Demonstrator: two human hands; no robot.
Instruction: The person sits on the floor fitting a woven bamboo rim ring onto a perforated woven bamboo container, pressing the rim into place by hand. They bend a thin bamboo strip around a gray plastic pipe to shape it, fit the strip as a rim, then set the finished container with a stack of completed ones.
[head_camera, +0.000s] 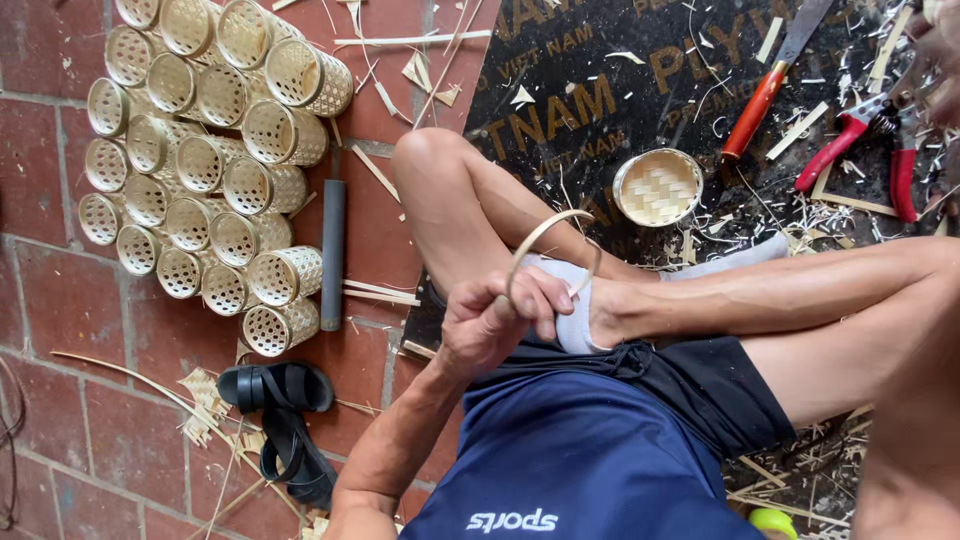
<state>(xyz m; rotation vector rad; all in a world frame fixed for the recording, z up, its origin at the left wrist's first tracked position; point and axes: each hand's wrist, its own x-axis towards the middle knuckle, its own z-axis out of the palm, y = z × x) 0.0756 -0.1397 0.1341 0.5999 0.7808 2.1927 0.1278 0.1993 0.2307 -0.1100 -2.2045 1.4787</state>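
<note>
Woven baskets (205, 150) beside bamboo ring (548, 245)

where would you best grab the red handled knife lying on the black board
Probably by the red handle, coming from above. It is the thick, rounded part of the knife, it lies flat on the black board with its lower end free, and only loose shavings surround it. The metal blade runs up and right out of the frame, so approach from the handle's lower left end, away from the blade.

On the brick floor (60, 330) lay a black board (600, 90); woven baskets (200, 160) and sandals (280, 420) lay left of it.
</note>
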